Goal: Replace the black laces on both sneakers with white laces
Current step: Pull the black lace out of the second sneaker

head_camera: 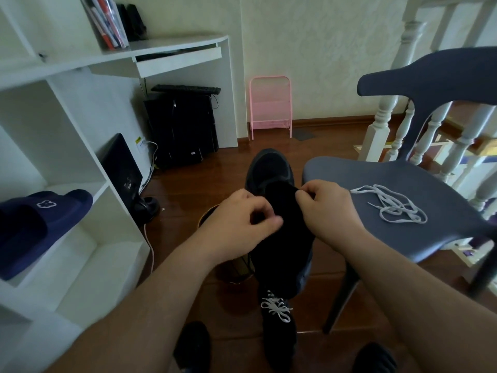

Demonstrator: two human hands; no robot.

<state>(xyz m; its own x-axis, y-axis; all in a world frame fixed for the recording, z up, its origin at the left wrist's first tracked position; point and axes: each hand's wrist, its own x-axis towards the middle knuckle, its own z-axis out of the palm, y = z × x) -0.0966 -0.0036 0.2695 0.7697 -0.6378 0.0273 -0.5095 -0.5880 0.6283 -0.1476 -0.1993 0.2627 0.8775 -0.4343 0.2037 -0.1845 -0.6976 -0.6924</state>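
Nearest to the camera, low in the middle of the floor, is 1 sneaker (278, 327) that already has its white lace (276, 309) threaded and tied, so by my read half the job is done. Just beyond it is the second sneaker (279, 211), all black, held up with its toe pointing away, and both hands are working at its tongue area. The left hand (236, 224) has its fingers (269, 220) curled in and pinched together on something at the left side of the shoe, and the right hand (326, 211) is doing the same up near the top of the tongue. Honestly the black lace is lost against the black shoe, so I can't tell exactly which bit each hand has hold of. If this is the pulling-out step, I'd go 1 eyelet row at a time from the ankle end, loosening each crossing before tugging, since yanking the whole lace tends to bunch the tongue and jam things. Keep 1 hand steadying the shoe while the other draws the lace through. A bit farther to the right, the spare white lace (390, 207) lies in a loose tangle on the seat of the grey chair (376, 232), within easy reach, and I'd shake it straight before threading.
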